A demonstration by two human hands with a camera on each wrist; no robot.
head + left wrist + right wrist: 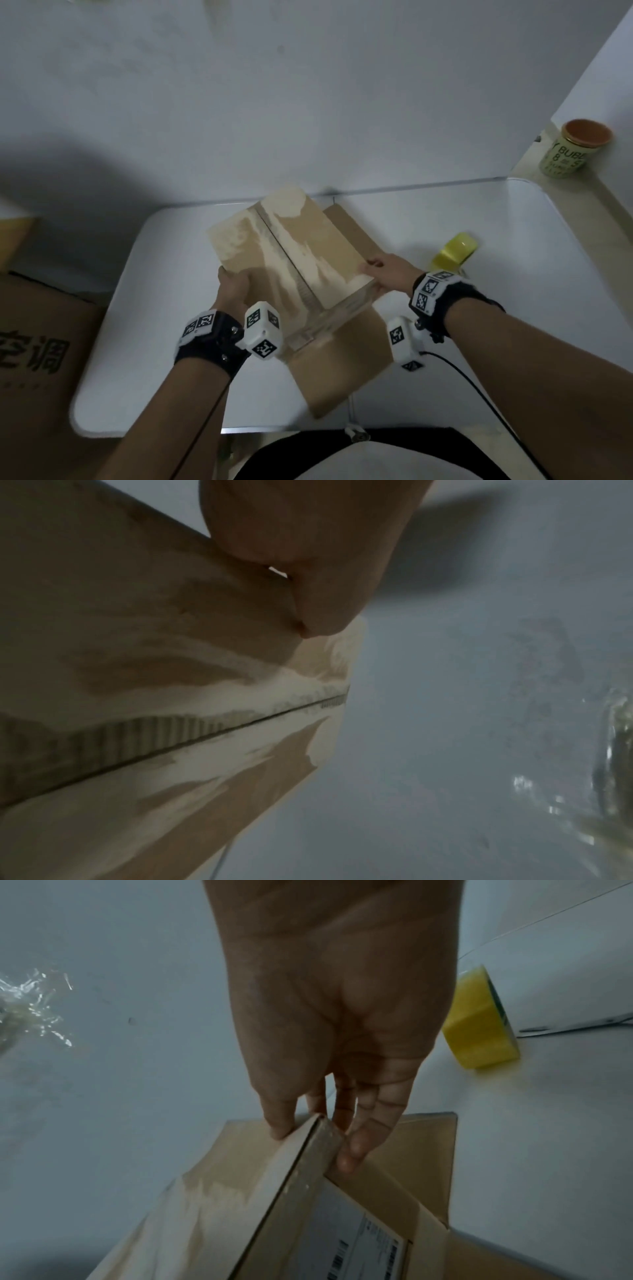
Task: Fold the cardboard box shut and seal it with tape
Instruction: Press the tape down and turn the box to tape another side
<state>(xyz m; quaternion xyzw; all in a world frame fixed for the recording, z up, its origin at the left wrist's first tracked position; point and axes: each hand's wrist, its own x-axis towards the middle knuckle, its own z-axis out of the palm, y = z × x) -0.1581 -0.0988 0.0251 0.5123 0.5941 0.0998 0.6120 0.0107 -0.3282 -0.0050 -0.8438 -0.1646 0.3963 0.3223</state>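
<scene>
You held the cardboard box on the table, left hand gripping one edge, right hand pinching the other. Flaps still lay open; fold them next, then reach past your right hand for the tape roll.

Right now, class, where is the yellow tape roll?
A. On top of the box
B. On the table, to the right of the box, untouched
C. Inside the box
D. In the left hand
B: the tape roll sits on the table right of the box, while the left hand and right hand both grip the box.
</scene>
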